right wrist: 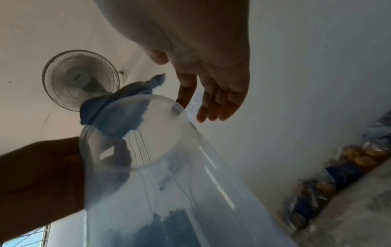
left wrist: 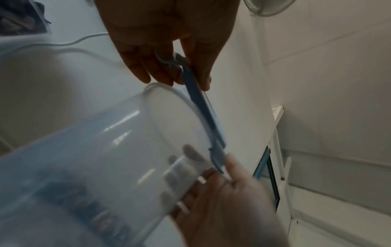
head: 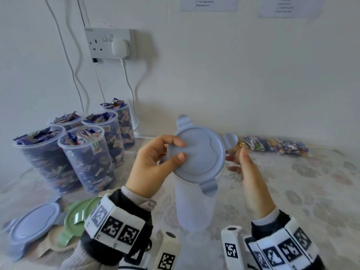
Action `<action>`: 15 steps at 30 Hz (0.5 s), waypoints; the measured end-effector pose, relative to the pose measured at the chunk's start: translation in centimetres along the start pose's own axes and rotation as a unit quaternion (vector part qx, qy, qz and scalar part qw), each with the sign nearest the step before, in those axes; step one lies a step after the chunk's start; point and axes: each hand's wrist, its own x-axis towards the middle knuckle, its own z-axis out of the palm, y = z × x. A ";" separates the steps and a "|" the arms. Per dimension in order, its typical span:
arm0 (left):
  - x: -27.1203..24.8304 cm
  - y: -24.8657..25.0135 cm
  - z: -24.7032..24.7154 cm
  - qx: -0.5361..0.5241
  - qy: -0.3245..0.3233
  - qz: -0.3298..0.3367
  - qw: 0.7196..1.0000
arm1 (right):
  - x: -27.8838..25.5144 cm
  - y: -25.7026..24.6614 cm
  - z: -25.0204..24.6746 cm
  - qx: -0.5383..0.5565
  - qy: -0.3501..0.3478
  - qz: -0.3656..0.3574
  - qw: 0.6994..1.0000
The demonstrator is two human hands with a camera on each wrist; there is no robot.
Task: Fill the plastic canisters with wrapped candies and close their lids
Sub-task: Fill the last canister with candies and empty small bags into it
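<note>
At centre of the head view, blue lid (head: 196, 152) pinched by left hand (head: 153, 164), thumb on top and fingers (left wrist: 148, 70) beneath, held tilted over the empty canister (head: 194, 203), presumably lifted off for filling. Right hand (head: 251, 178) just beside the rim, fingers (right wrist: 217, 103) straight and loosely spread, gripping nothing. At left, five filled canisters (head: 85, 156), still lidless; loose lids (head: 35, 225) lower left; bagged candies (head: 276, 145) upper right, reach unobstructed.
</note>
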 end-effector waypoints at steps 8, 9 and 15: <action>-0.9 -0.8 -5.5 -0.048 0.327 -0.036 0.943 | -1.0 0.9 0.7 -0.047 -0.077 -0.005 0.996; -0.9 -1.7 -6.1 -0.001 0.330 -0.057 0.942 | -1.0 1.1 0.8 -0.043 -0.080 -0.004 0.996; -2.0 -7.0 -6.4 0.183 0.168 -0.261 0.933 | -1.1 1.5 0.7 -0.021 -0.067 -0.008 0.998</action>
